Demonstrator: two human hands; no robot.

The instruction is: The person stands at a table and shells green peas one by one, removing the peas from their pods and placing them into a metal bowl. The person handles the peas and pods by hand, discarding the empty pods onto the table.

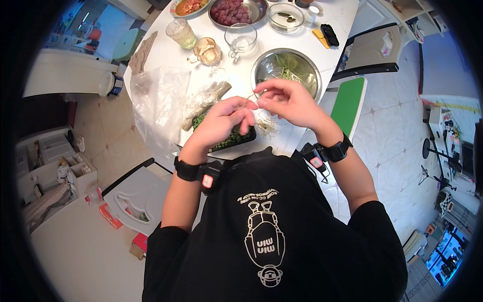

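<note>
My left hand (pixel 226 117) and my right hand (pixel 285 102) meet fingertip to fingertip above the table's near edge, with a thin pale stem between them. Which hand grips the stem is hard to tell. Behind my right hand stands a steel bowl (pixel 318 77) with leafy green sprouts (pixel 288 70) in it. Below the fingertips, a small heap of pale roots or stem ends (pixel 267 126) lies on the table. Partly hidden under my left hand is a black tray (pixel 247 137) of short green vegetables (pixel 230 141). Beside it lies a plastic-wrapped bundle (pixel 205 104).
A clear plastic bag (pixel 162 98) hangs over the left table edge. Further back stand a glass cup (pixel 240 39), an amber mug (pixel 207 51), a tumbler (pixel 182 34), a glass bowl (pixel 285 19) and a pan of grapes (pixel 232 13). A green-topped stool (pixel 348 104) is at the right.
</note>
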